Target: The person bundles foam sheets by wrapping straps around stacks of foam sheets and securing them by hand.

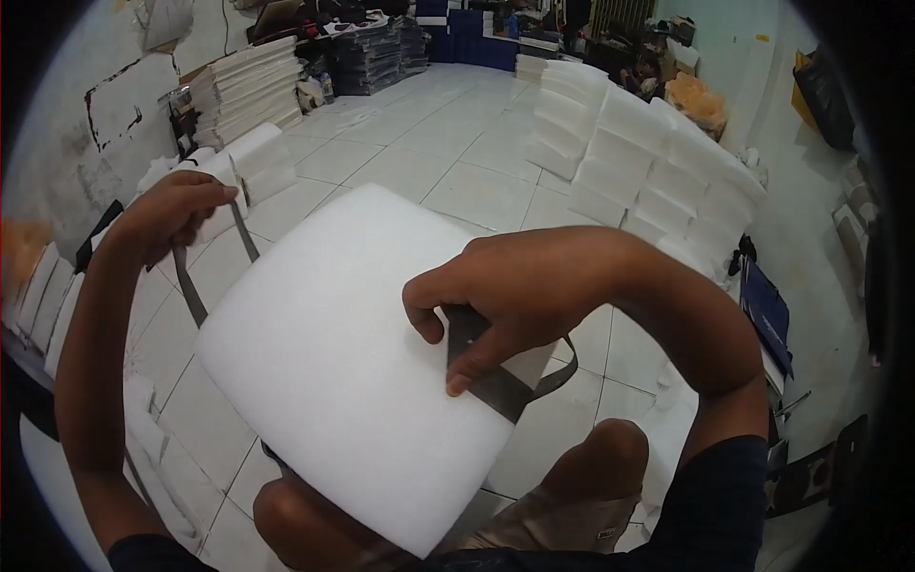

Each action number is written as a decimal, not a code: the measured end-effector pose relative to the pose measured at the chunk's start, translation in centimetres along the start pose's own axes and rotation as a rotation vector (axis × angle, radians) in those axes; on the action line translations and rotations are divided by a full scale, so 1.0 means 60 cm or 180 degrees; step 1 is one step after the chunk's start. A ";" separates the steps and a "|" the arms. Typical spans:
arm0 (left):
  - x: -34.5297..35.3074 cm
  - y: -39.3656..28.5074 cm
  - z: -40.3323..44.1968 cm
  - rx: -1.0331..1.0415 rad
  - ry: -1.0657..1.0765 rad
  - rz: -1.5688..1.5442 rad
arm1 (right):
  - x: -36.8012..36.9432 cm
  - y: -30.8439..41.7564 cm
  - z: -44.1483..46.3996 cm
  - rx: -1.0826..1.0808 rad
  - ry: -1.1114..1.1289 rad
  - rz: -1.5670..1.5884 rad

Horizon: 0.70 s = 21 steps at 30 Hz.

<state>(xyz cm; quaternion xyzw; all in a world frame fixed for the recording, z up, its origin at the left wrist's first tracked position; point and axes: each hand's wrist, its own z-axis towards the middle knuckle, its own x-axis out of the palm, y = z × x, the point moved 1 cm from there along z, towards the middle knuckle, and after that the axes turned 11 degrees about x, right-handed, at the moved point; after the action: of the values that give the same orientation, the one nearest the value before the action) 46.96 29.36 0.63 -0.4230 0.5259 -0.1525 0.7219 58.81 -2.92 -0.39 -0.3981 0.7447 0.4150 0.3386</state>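
A thick white foam block point(334, 353) with rounded edges lies tilted across my lap. My left hand point(176, 214) is closed on a grey strap point(244, 229), held up beyond the block's left edge; the strap forms a loop running down to that edge. At the right side, my right hand point(524, 286) bends over the block, thumb and fingers around a dark grey fabric flap point(496, 386) that lies on the foam. Another grey strap loop point(560, 372) sticks out past the right edge. What lies under the block is hidden.
White foam stacks point(643, 157) stand on the tiled floor point(410, 143) at the right. More white foam point(259, 162) sits at the left, before piled flat sheets point(250, 86). A dark blue bag point(767, 310) leans by the right wall. My knees point(610, 462) are below the block.
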 end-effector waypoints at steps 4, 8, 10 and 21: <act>-0.086 0.080 0.063 -0.0172 -0.0418 0.0586 | -0.008 0.009 -0.021 0.0031 0.0195 -0.0079; -0.157 0.177 0.101 -0.0087 -0.1474 0.0381 | -0.006 0.012 -0.019 0.0122 0.0399 0.0143; -0.192 0.215 0.126 -0.0097 -0.1637 -0.0171 | -0.005 0.008 -0.011 0.0009 0.0299 0.0132; -0.186 0.064 0.100 0.1163 -0.1832 0.1835 | -0.017 0.027 0.013 0.0316 0.0341 0.0031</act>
<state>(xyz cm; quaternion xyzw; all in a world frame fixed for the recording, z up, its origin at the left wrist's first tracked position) 46.98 41.75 5.23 -0.1498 0.3645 0.0885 0.9148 57.98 -1.39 0.70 -0.3988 0.7834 0.3573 0.3155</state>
